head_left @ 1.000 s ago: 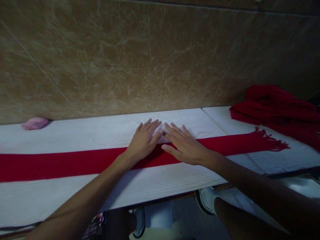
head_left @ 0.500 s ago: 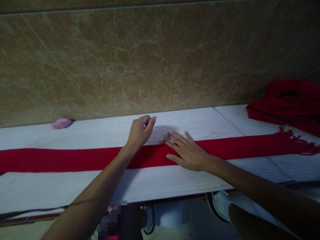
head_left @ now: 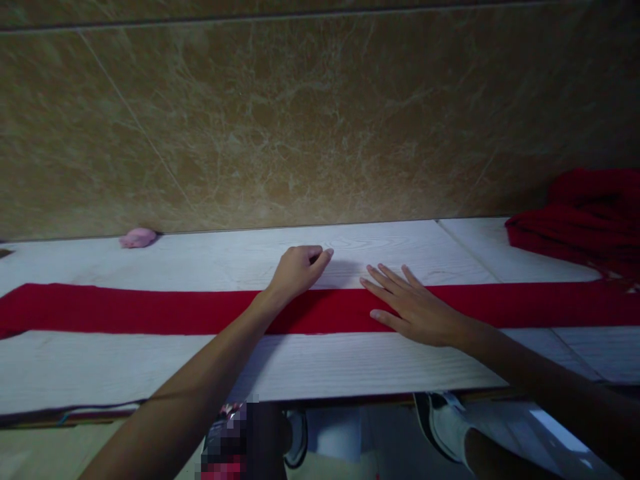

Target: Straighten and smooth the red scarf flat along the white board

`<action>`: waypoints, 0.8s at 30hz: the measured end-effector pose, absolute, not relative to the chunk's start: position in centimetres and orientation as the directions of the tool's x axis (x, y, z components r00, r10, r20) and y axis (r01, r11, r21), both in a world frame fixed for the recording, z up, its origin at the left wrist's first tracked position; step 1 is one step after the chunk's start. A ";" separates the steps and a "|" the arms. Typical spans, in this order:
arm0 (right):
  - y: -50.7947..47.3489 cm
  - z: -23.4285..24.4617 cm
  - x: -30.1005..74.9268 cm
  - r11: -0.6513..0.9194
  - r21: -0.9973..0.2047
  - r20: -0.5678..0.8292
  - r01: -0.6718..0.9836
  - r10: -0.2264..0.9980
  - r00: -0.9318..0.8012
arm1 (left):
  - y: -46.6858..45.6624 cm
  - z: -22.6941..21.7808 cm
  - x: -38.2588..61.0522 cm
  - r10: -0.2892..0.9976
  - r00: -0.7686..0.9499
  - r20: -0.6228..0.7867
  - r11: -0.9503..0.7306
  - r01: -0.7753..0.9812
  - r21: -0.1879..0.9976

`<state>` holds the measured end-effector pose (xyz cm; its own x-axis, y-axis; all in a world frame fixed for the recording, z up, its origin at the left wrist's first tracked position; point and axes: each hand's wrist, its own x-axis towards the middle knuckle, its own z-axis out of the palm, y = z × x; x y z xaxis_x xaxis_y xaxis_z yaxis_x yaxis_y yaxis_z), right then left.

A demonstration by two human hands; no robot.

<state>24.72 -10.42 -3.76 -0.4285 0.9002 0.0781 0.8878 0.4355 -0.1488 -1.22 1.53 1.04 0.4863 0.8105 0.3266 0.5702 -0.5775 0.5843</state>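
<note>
A long red scarf (head_left: 165,312), folded into a narrow band, lies across the white wood-grain bench (head_left: 320,367) from side to side of the view. My right hand (head_left: 413,307) rests flat on it with fingers spread. To the left, my left hand (head_left: 299,270) is curled into a loose fist over the scarf's far edge, thumb sticking out, with nothing visible in it. My left forearm crosses over the band and hides part of it.
A pile of dark red cloth (head_left: 580,220) sits against the marbled tile wall (head_left: 300,133) at the right. A small pink object (head_left: 139,238) lies by the wall at the left. Shoes (head_left: 443,423) show on the floor below the bench's front edge.
My right hand and the red scarf have shifted to the right, and the fringed end now lies at or beyond the right edge. My left hand keeps its curled shape. The view has moved slightly.
</note>
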 end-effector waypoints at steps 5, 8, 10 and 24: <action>-11.5 -4.1 27.9 0.454 -0.127 0.065 0.882 0.891 -0.450 | 1.7 0.8 -1.2 0.802 0.500 0.326 -0.588 0.569 0.575; -12.1 -4.3 30.1 0.454 -0.093 0.054 0.886 0.891 -0.451 | 1.5 0.8 -1.1 0.804 0.507 0.310 -0.584 0.579 0.568; -12.4 -4.4 31.4 0.450 -0.077 0.038 0.889 0.893 -0.449 | 1.3 0.7 -0.9 0.800 0.520 0.298 -0.587 0.580 0.564; -12.0 -1.0 28.7 0.419 -0.081 0.055 0.904 0.908 -0.416 | 0.4 0.3 0.0 0.790 0.527 0.313 -0.592 0.521 0.615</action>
<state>28.69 -12.03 -0.98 -0.4159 0.9077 0.0554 0.9043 0.4193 -0.0809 0.03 0.38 0.34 0.5272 0.7900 0.3130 0.5210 -0.5915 0.6153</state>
